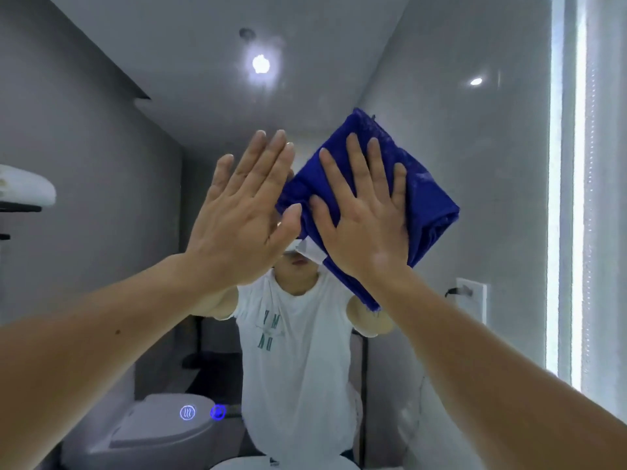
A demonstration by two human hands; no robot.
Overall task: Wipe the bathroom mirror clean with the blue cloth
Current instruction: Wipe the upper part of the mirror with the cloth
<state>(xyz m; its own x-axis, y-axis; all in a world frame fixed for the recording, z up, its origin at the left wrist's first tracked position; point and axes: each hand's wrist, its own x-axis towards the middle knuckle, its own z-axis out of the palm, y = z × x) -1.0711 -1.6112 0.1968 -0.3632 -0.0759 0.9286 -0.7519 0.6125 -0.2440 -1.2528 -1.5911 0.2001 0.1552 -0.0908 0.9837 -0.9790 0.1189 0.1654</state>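
The bathroom mirror (441,96) fills nearly the whole head view. A folded blue cloth (424,184) lies flat against the glass right of centre, with a white label at its lower edge. My right hand (366,218) presses on the cloth with the palm flat and the fingers spread, pointing up. My left hand (244,212) is flat and open beside it on the left, fingers straight, its thumb close to the cloth's left edge. Whether this hand touches the glass I cannot tell. Both forearms reach up from the bottom corners.
A lit vertical strip (573,198) runs down the mirror's right edge. Two glowing touch icons (202,412) sit low on the glass. Reflected are a person in a white T-shirt (298,361), a toilet (152,432), a ceiling lamp (260,64) and grey walls.
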